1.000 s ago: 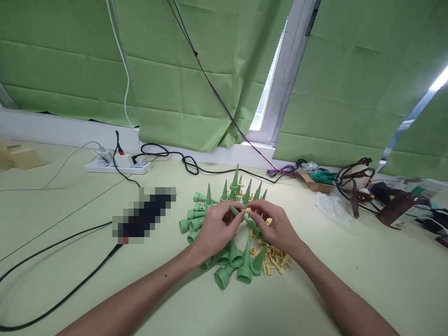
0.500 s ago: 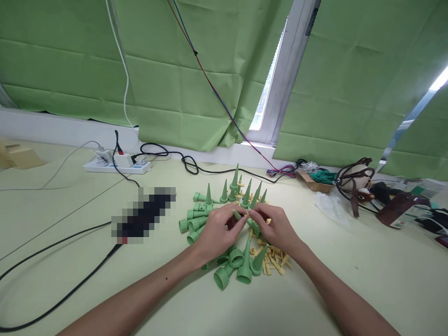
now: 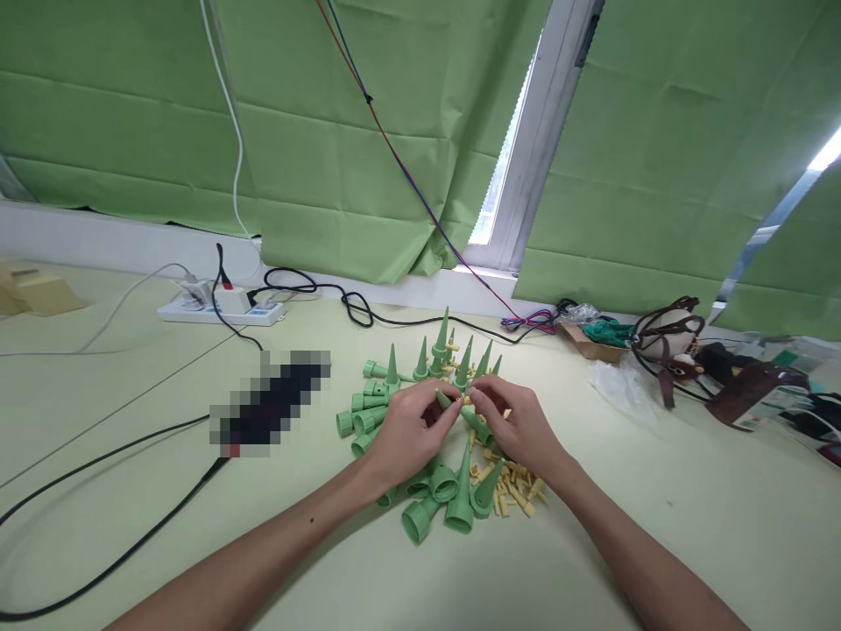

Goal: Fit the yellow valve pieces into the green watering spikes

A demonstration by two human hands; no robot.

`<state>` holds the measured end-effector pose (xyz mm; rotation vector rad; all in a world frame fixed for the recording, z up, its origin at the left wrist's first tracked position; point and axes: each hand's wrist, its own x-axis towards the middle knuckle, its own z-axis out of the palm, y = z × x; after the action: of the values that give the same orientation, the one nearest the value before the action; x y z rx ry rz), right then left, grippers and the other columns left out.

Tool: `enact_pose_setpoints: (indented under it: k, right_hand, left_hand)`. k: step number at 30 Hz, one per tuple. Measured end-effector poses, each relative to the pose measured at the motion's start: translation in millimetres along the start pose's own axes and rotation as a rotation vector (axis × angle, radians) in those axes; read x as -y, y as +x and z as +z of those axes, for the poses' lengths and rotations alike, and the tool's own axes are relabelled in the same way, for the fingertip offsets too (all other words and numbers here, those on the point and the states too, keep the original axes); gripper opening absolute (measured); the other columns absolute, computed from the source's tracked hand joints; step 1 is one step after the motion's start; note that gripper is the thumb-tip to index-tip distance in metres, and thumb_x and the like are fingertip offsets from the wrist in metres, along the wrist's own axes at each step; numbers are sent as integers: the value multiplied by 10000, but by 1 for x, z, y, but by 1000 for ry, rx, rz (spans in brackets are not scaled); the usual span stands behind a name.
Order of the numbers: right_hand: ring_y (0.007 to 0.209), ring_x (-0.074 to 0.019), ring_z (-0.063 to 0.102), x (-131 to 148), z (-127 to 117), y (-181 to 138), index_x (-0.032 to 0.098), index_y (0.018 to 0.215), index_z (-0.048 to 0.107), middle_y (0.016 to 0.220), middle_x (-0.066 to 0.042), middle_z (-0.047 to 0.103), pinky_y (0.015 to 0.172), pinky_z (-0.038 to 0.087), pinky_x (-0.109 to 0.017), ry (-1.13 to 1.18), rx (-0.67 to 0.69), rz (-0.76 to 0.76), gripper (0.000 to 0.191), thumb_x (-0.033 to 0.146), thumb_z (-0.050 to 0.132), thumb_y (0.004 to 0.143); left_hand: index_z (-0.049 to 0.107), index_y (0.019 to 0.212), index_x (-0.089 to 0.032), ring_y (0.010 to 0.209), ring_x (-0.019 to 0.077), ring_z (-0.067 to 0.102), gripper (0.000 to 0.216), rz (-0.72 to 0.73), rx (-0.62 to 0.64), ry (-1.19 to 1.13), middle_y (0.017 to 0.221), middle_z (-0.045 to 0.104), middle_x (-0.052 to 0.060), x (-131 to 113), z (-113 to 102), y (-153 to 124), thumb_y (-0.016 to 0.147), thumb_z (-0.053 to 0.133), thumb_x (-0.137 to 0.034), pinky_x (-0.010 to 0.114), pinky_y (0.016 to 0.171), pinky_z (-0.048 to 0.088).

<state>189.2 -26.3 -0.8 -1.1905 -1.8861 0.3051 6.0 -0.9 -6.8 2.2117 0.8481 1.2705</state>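
Note:
My left hand (image 3: 417,429) is closed around a green plastic watering spike (image 3: 442,399), whose pointed tip shows between the fingers. Close by on the right, my right hand (image 3: 516,421) pinches a small yellow plastic valve (image 3: 467,400) at the spike's side. Whether the valve is seated in the spike is hidden by the fingers. Below the right fingers lies another green spike (image 3: 478,424). Several spikes stand point-up behind the hands, some with yellow valves, such as the tall spike (image 3: 441,337). Loose yellow valves (image 3: 519,491) are heaped near my right wrist.
More green spikes (image 3: 368,419) lie to the left of my hands and in front. A blurred-out dark object (image 3: 272,407) with cables is on the left. At the back are a power strip (image 3: 220,308) and, rightward, a cardboard box (image 3: 595,343) and a plastic bag (image 3: 624,386).
My fingertips have shifted slightly, and more of the yellow valve shows between the hands. The spike in my left hand has moved up a little. The surrounding pieces lie as before.

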Motion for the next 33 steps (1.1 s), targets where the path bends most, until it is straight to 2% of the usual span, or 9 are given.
enact_pose_setpoints:
  k: [2, 5, 11, 16, 19, 25, 29, 31, 33]
  right_hand:
    - [666, -141, 557, 2, -1, 0, 191, 1016, 620, 837, -37, 659, 580, 426, -247, 37, 13, -21, 182, 315, 495, 970]
    - [727, -155, 576, 2, 0, -1, 192, 1007, 626, 923, -61, 661, 614, 451, -260, 42, 36, -58, 173, 278, 481, 971]
    - [641, -137, 504, -1, 2, -1, 184, 866, 576, 751, -19, 577, 609, 406, -262, 11, 46, -50, 187, 256, 446, 980]
    - [543, -110, 372, -1, 3, 0, 194, 663, 410, 587, 37, 406, 546, 300, -252, -64, 31, -67, 338, 284, 439, 988]
    - [511, -102, 318, -3, 4, 1, 195, 624, 338, 551, 48, 347, 530, 260, -257, -83, 42, -55, 400, 307, 419, 999]
    - [490, -97, 293, -6, 6, 1, 190, 589, 323, 517, 52, 320, 524, 244, -261, -80, 58, -21, 458, 356, 393, 1010]
    - [528, -105, 368, -2, 3, 1, 189, 640, 432, 564, 41, 412, 539, 293, -249, -60, 3, 4, 395, 351, 424, 1001]
    - [578, -114, 451, 0, 2, 1, 191, 774, 544, 662, 18, 533, 564, 349, -243, -7, -2, 28, 291, 345, 439, 997]
    - [634, -127, 520, 1, 1, 0, 197, 930, 592, 796, -12, 623, 577, 399, -244, 61, 18, 51, 215, 348, 453, 991]
  left_hand:
    - [662, 936, -185, 603, 98, 578, 133, -17, -18, 7, 880, 689, 10, 0, 0, 0, 925, 568, -279, 230, 568, 473]
    - [661, 936, -187, 602, 97, 583, 130, -22, -25, 10, 881, 691, 6, 1, 0, 0, 923, 574, -283, 229, 566, 473]
    - [664, 951, -188, 614, 104, 573, 132, 19, 8, 11, 862, 682, 12, 1, 0, -2, 928, 565, -273, 233, 573, 469]
    - [658, 935, -181, 590, 93, 532, 131, 54, 30, 4, 894, 679, 21, 1, 1, -3, 934, 548, -252, 233, 564, 455]
    - [651, 935, -180, 614, 97, 537, 124, 75, 46, 11, 899, 680, 22, 0, 0, -3, 935, 544, -244, 231, 581, 460]
    - [651, 942, -188, 671, 109, 566, 122, 81, 73, 0, 897, 682, 16, -1, 0, -3, 938, 538, -233, 227, 605, 470]
    - [657, 941, -187, 613, 97, 555, 120, 30, 22, 16, 888, 685, 14, 1, 1, -2, 928, 561, -257, 231, 581, 470]
    - [658, 941, -187, 606, 99, 566, 121, 9, -14, 27, 878, 689, 13, 1, 0, -1, 923, 570, -267, 233, 575, 471]
    - [656, 930, -183, 593, 101, 571, 123, -6, -46, 31, 863, 692, 12, 1, 0, 0, 920, 573, -274, 235, 568, 473]
